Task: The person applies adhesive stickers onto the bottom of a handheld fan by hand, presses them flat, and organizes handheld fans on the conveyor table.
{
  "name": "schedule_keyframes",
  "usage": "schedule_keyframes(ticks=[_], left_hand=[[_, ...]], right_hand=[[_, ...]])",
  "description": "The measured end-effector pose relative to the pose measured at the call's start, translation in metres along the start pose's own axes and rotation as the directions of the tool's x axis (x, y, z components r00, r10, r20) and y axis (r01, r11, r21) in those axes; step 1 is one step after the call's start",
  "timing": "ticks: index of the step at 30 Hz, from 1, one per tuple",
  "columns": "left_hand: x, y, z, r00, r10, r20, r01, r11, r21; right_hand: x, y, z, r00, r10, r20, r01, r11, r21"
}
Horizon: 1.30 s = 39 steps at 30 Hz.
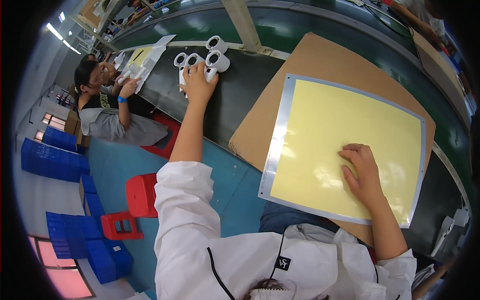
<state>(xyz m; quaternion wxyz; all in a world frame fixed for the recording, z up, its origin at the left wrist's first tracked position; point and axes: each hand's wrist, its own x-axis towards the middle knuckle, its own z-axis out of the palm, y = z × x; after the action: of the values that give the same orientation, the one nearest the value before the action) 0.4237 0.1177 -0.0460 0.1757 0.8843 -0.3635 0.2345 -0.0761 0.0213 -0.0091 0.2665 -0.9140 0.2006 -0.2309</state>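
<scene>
My left hand [199, 84] reaches far out to the left along the dark conveyor belt [240, 95] and grips a white plastic part with round openings [192, 62]; two more white ring-shaped parts [217, 52] lie just beyond it. My right hand [362, 172] rests flat, fingers loosely curled, on a large pale yellow sheet with a silver border [345, 135]. That sheet lies on a brown cardboard board [320, 55] in front of me.
A seated co-worker [107, 107] at the left handles white parts and another yellow sheet [142, 55]. Red stools [140, 195] and stacked blue crates [55, 157] stand on the blue floor. Another person's arm [415, 17] shows at top right. A white part [447, 227] lies at right.
</scene>
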Motion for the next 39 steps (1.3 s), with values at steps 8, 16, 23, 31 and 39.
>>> schedule_keyframes(ticks=[8, 16, 23, 31, 39], left_hand=[[0.021, -0.022, 0.013, 0.999, -0.018, -0.026, 0.021, 0.995, 0.098], [0.041, -0.065, 0.028, 0.999, -0.032, -0.03, 0.036, 0.986, 0.164], [0.07, -0.101, 0.044, 0.994, -0.106, -0.016, 0.107, 0.98, 0.165], [0.086, -0.144, 0.052, 0.997, -0.051, -0.059, 0.059, 0.985, 0.16], [0.088, -0.126, 0.085, 0.985, -0.007, -0.172, 0.027, 0.993, 0.112]], right_hand=[[0.0, 0.0, 0.005, 1.0, 0.004, -0.006, -0.004, 0.997, -0.071], [0.005, -0.003, 0.01, 0.998, 0.059, -0.024, -0.061, 0.995, -0.085], [0.008, -0.003, 0.014, 0.992, 0.117, -0.05, -0.122, 0.987, -0.106], [0.012, -0.003, 0.022, 0.974, 0.206, -0.093, -0.214, 0.972, -0.093], [0.006, -0.008, 0.017, 0.967, 0.218, -0.135, -0.239, 0.956, -0.169]])
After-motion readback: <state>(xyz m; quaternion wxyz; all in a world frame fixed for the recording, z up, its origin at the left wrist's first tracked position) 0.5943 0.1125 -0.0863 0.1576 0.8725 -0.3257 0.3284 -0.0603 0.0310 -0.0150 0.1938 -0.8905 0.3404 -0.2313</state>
